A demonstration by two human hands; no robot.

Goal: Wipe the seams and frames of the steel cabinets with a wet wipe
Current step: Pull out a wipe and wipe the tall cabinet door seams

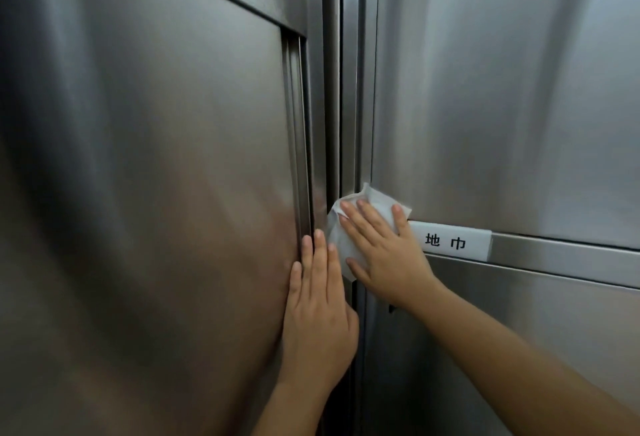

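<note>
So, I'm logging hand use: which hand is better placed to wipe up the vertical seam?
Right. The right hand presses the wipe flat on the seam; the left hand rests bare on the left door.

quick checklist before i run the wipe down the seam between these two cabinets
1. Wet wipe under control: ok, the right hand presses it flat with spread fingers.
2. Wipe on the vertical seam: ok, it spans the gap.
3. Path below free: not ok, the left hand rests flat on the left door edge, just under the wipe.
4. Label untouched: cannot tell, the right hand hides its left end.
5. Wipe damp and clean: cannot tell.
</note>
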